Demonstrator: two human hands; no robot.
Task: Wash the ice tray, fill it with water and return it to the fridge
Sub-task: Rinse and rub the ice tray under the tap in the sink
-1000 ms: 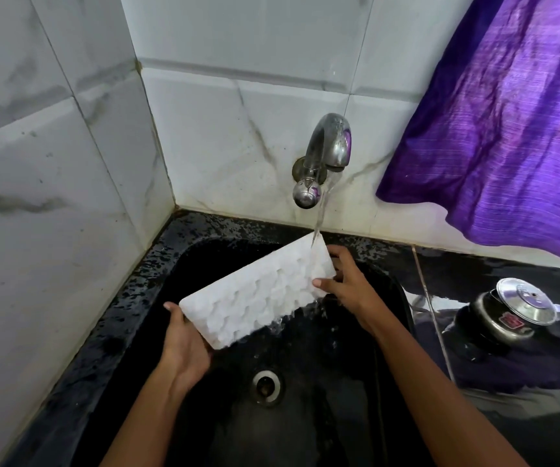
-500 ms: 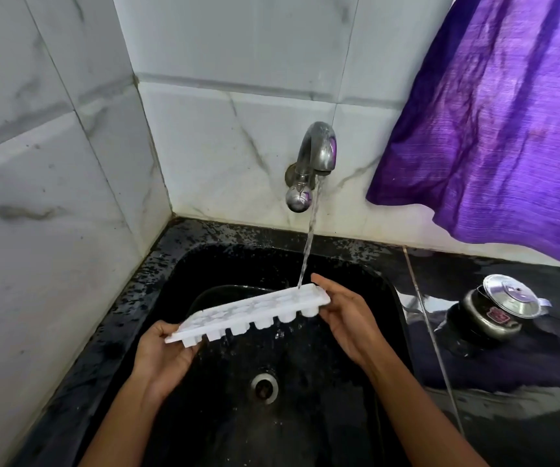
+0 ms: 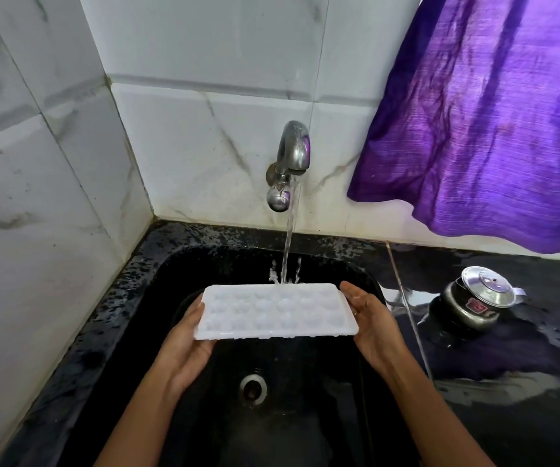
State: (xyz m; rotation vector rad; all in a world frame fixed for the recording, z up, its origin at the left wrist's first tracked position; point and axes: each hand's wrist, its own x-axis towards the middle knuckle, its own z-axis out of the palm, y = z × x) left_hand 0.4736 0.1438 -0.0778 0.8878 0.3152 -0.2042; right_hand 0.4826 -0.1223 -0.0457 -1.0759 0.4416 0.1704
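From the head camera, the ice tray [image 3: 277, 311], tilted a second ago, now lies level and cups-up between the left hand [image 3: 184, 345] and right hand [image 3: 373, 328], each gripping one end, while the stream [image 3: 288, 237] from the tap [image 3: 293, 153] strikes its far edge, so filling seems begun.

Black table [image 3: 548, 426], wet and glossy, speckled along the back edge. Black sink [image 3: 184, 264] set into it at the left, round metal drain [image 3: 253, 389] in its floor. Steel pot [image 3: 464, 315] with lid [image 3: 487, 286] stands on the table, right of the sink.
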